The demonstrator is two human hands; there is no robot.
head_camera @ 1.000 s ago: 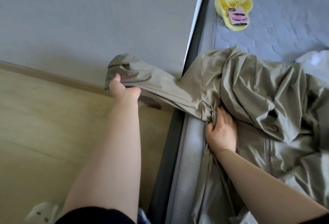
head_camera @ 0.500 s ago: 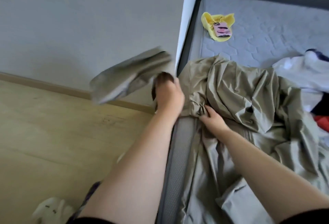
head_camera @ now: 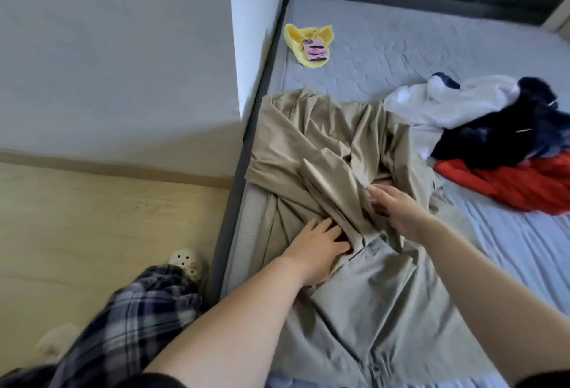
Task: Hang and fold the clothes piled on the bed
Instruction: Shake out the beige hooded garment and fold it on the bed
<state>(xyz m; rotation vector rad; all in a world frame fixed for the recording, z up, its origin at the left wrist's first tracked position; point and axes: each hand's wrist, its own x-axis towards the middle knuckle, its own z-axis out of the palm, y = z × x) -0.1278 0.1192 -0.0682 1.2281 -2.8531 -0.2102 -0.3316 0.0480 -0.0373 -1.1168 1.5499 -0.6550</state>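
We see a grey quilted mattress [head_camera: 401, 35] carrying a khaki garment [head_camera: 302, 147] along its left edge, a yellow cloth [head_camera: 296, 40] with a pink tag [head_camera: 315, 50] farther up, and a white, navy and red clothes pile [head_camera: 493, 131] at right.

A big green-brown shirt [head_camera: 324, 147] lies on the bed [head_camera: 431, 42], along its left edge. The top part is bunched up with lots of wrinkles. The bottom part lies flatter, and a small button shows near the low end. One long sleeve [head_camera: 333, 193] is folded over the middle, slanting down to the right. Just to the right sits a messy pile of clothes. A white top [head_camera: 447, 103] is at the far end, right beside the shirt. A fuzzy dark blue thing [head_camera: 509, 131] lies on it. A red one [head_camera: 509, 187] sticks out from under the blue one.
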